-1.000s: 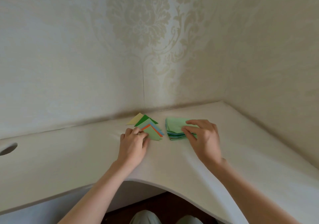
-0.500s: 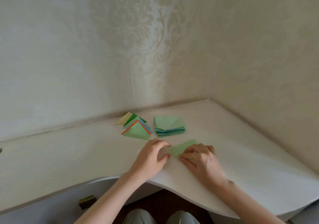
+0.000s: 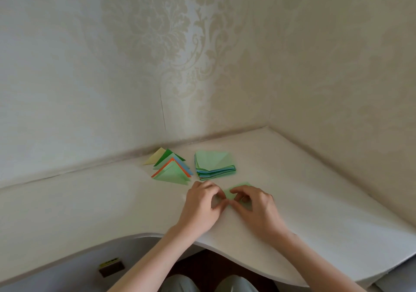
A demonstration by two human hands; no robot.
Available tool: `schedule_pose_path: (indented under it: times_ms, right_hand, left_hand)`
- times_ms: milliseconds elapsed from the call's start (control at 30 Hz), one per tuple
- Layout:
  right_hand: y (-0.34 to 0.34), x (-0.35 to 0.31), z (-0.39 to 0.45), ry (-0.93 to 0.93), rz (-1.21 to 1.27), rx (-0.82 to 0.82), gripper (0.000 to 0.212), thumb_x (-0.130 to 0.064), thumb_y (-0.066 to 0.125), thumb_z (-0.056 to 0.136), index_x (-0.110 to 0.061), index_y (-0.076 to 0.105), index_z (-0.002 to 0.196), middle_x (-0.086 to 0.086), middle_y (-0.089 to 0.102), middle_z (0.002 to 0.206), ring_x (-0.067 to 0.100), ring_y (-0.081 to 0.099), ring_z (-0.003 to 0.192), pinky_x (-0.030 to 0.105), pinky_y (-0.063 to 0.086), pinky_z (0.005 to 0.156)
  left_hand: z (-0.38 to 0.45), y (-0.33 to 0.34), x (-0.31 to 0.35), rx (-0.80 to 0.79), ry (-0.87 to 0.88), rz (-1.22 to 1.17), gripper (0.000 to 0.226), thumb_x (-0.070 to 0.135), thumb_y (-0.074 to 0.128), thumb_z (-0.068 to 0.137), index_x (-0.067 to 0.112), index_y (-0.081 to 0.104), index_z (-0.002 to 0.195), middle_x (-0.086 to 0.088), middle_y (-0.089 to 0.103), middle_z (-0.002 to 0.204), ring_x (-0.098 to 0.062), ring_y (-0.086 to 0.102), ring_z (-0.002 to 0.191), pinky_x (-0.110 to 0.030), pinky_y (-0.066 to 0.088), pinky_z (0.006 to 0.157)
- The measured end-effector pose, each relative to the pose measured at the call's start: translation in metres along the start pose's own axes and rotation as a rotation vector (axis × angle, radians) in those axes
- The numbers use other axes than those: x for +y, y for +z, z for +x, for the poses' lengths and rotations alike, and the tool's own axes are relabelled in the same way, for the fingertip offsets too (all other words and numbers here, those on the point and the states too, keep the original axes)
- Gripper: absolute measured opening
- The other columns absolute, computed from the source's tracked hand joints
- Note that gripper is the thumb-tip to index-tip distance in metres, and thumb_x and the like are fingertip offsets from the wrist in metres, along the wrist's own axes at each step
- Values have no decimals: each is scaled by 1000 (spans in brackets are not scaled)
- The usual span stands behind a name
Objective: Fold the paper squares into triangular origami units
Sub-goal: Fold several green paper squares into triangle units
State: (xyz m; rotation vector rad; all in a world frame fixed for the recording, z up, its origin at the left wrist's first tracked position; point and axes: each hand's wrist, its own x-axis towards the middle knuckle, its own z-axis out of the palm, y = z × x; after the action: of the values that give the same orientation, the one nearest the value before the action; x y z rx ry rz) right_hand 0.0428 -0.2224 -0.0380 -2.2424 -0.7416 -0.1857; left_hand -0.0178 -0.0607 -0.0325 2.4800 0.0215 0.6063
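Observation:
A light green paper square (image 3: 234,193) lies on the white desk (image 3: 90,206) between my hands, mostly covered by them. My left hand (image 3: 202,206) pinches its left side with curled fingers and thumb. My right hand (image 3: 256,206) pinches its right side the same way. Behind them stands a stack of unfolded paper squares (image 3: 213,164), green on top with blue edges showing. To its left lies a fanned pile of folded triangles (image 3: 171,170) in green, orange, blue and pale yellow.
The desk fills a corner between two patterned walls (image 3: 157,55). Its curved front edge (image 3: 135,237) runs just below my wrists. A small dark box with a yellow label (image 3: 111,268) lies on the floor under the desk. My knees (image 3: 207,285) show at the bottom.
My right hand took one green square off the stack and drew it toward me. My left hand left the triangle pile and joined it, and both now pinch the square.

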Motion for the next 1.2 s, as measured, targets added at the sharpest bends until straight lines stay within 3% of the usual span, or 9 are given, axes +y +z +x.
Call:
schedule_pose_path:
  times_ms: [167,333,500,600,733,900,1067,1133,1200]
  right_hand:
    - [1,-2,3,91,42,-12,21,-43,76,72,-39,62,87,-19,61,74,1,56,76,38,47,82]
    - [-5,-3,9,175,94,-127,31,-24,77,72,-43,56,87,-17,61,74,1,55,76,36,45,88]
    - [-11,2,6,128,121,-177,26,-16,72,76,-35,63,91,-15,63,79,1,56,79,22,45,83]
    - [-11,1,3,104,116,-140,15,-22,68,81,-30,66,93,-16,61,79,0,56,81,20,42,79]
    - [-3,-4,-1,24,-88,-102,14,-41,65,83,-29,65,90,-13,59,86,8,53,87,31,37,82]
    - [-6,-4,4,-15,-61,-131,8,-30,59,90,-25,63,86,-13,54,83,10,50,81,34,40,78]
    - [-20,-4,10,-88,61,-181,9,-21,61,89,-25,60,81,-13,58,83,1,52,78,14,37,70]
    - [-20,-1,8,-130,57,-169,4,-23,66,86,-25,64,84,-17,60,85,-3,56,80,13,41,73]
    - [-20,3,4,-158,66,-107,11,-26,71,81,-23,66,91,-18,63,88,-4,59,83,14,45,78]
  left_hand:
    - [4,5,-1,-20,-91,-45,9,35,73,78,29,66,80,18,57,87,-10,47,91,-29,38,82]
    - [9,2,-11,-84,-122,-167,9,24,74,78,31,69,80,16,64,87,-9,55,91,-24,42,81]
    - [5,0,-12,-56,-93,-188,9,20,74,78,29,71,80,16,65,85,-5,55,91,-18,40,81]
    - [2,-4,-15,-67,-23,-180,6,24,70,83,29,71,86,18,65,90,-1,53,94,-12,37,83]
    - [-3,-10,-13,-102,13,-186,23,22,68,77,29,70,99,21,62,100,2,49,104,-10,34,89]
    - [-5,-12,-9,-107,43,-222,37,7,61,72,26,68,104,19,61,107,2,47,110,-8,32,93]
    - [-3,-7,-17,-22,43,-194,22,7,68,80,24,71,93,17,64,99,-5,54,103,-25,43,92]
    - [-4,-7,-15,-26,71,-195,20,5,69,80,23,72,87,17,64,96,-4,54,101,-23,43,90]
    - [-5,-9,-11,-38,109,-180,16,6,69,81,21,72,87,16,65,93,-3,52,98,-19,41,87]
